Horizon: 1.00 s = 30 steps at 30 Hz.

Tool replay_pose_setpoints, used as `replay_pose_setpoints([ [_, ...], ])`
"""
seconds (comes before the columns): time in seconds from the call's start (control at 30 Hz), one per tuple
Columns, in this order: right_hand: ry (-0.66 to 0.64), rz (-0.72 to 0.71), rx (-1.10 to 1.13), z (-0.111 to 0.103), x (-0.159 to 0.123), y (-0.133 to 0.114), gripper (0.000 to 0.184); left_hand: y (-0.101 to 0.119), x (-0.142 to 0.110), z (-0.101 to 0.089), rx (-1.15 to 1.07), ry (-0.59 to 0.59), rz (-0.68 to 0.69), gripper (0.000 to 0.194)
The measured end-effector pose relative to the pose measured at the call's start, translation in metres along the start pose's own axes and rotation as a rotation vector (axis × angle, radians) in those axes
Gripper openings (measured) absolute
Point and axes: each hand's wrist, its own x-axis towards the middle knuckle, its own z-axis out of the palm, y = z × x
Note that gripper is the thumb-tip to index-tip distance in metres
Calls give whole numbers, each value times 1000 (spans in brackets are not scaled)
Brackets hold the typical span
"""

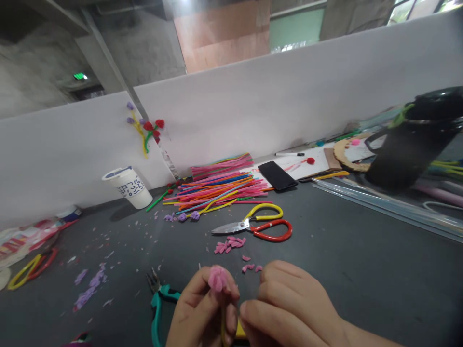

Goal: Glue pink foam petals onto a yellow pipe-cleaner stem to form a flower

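Observation:
My left hand [200,308] is closed around a small pink pipe-cleaner flower [217,278], its head up between thumb and fingertips and a yellowish stem running down. Just to the right my right hand [292,303] is curled with its fingertips pressed together close to the stem; whatever it pinches is hidden. Beyond the hands lie short cut pink pieces [229,245] and scissors [253,226] with one yellow and one red handle, blades apart. Teal-handled pliers [156,299] rest beside my left hand. Something yellow shows partly beneath the hands.
Several coloured pipe cleaners [220,190] are heaped at the back. A phone [277,175], a white cup [130,187] and a dark jug [412,140] stand or lie around. Purple scraps [90,286] and a second pair of scissors [32,267] are left. A white partition [275,101] closes the back.

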Motion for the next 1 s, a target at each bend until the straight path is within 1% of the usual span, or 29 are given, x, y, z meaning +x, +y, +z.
replay_pose_setpoints([
  [0.07, -19, 1, 8, -1, 0, 0, 20, 0, 2, -3, -52, -52, -26, 25],
  [0.17, -139, -10, 4, -5, 0, 1, 16, 0, 3, -5, -81, -85, -47, 24],
  [0.23, -199, -10, -20, -7, 0, 0, 14, -1, 2, -4, -77, -76, -66, 25],
  [0.3, -199, -16, -28, -8, -1, -2, 14, 0, 2, -2, -72, -53, -75, 27],
  [0.37, -197, 11, -26, -9, -1, -3, 16, 2, 3, -2, -43, -28, -66, 28],
  [0.43, -275, 68, -17, -8, 0, -5, 18, 6, 5, -3, 20, 26, -18, 28],
  [0.47, -362, 125, -19, -7, 0, -5, 17, 9, 6, -5, 65, 66, 19, 27],
  [0.57, -757, 298, -57, 0, -4, -4, 12, 19, 8, -10, 190, 177, 179, 25],
  [0.6, -880, 331, -80, 3, -7, -4, 19, 23, 8, -12, 225, 199, 231, 24],
  [0.63, -955, 324, -106, 7, -11, -3, 29, 26, 8, -13, 258, 218, 274, 23],
  [0.67, -999, 297, -125, 11, -16, -3, 38, 29, 7, -14, 289, 238, 313, 22],
  [0.73, -1034, 222, -137, 18, -28, -3, 35, 32, 6, -15, 351, 265, 358, 20],
  [0.77, -1034, 209, -150, 21, -34, -4, 33, 32, 5, -14, 379, 273, 372, 20],
  [0.83, -1019, 188, -144, 26, -42, -7, 22, 33, 3, -14, 420, 280, 393, 21],
  [0.9, -996, 207, -112, 29, -46, -9, 13, 33, 2, -14, 439, 282, 401, 22],
  [0.93, -985, 234, -91, 29, -46, -11, 14, 33, 2, -15, 436, 277, 400, 21],
  [1.0, -974, 332, -47, 27, -41, -12, 23, 36, 2, -16, 399, 258, 396, 20],
])
